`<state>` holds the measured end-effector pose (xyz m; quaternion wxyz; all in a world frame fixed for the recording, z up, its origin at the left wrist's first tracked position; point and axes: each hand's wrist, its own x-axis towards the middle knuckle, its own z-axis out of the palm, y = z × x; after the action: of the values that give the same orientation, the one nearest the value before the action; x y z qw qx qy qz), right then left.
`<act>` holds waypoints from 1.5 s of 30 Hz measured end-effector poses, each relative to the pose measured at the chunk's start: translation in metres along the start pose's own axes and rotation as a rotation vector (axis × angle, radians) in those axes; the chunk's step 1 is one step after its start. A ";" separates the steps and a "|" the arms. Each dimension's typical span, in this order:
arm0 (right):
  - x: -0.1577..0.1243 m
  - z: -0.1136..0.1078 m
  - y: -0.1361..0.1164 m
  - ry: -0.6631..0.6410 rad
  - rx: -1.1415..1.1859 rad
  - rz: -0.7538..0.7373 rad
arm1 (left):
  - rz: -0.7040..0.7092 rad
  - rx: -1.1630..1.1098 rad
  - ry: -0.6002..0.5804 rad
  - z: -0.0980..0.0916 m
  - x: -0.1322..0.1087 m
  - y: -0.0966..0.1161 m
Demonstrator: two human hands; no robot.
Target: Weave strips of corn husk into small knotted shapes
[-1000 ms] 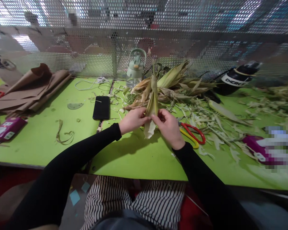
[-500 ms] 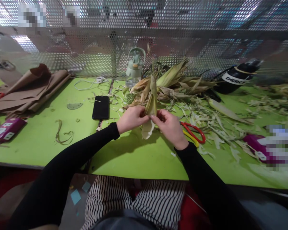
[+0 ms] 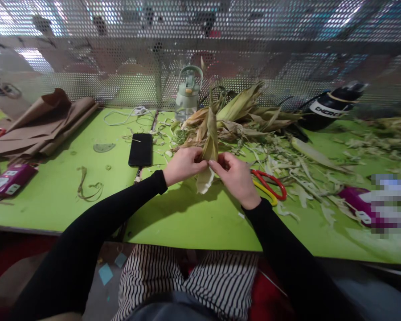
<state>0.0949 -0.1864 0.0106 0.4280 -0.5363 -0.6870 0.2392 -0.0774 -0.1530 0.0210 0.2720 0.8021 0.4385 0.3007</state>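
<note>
Between my two hands a dry corn husk (image 3: 211,133) stands upright above the table, its tip pointing away and its pale, torn base hanging below my fingers. My left hand (image 3: 184,165) pinches the husk's left edge between thumb and fingers. On the other side my right hand (image 3: 237,177) grips it, thumb pressed near the middle. Just right of that hand lie scissors (image 3: 274,185) with red and yellow handles, their blades hidden. Behind the hands spreads a pile of corn husks (image 3: 243,111), some green, some brown.
A black phone (image 3: 141,150) and a protractor (image 3: 104,147) lie left on the green table (image 3: 187,223). A clear bottle (image 3: 187,96) stands by the perforated screen (image 3: 127,76). Brown paper (image 3: 36,125) is at far left, a black bottle (image 3: 332,107) at right, amid husk shreds (image 3: 304,178).
The husk's upper tip has leaned slightly to the left. Both hands keep nearly the same place and hold.
</note>
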 end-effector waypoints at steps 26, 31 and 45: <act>-0.001 0.004 0.005 -0.001 -0.364 -0.143 | 0.040 0.342 -0.033 0.007 -0.003 0.000; -0.002 0.002 0.007 -0.010 -0.392 -0.166 | 0.081 0.363 -0.040 0.006 0.000 -0.006; -0.001 0.008 0.008 0.052 -0.346 -0.158 | 0.013 0.475 0.013 0.016 -0.001 0.005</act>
<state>0.0926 -0.1837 0.0004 0.3644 -0.5522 -0.7467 0.0693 -0.0635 -0.1590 0.0138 0.0709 0.8443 0.4936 0.1962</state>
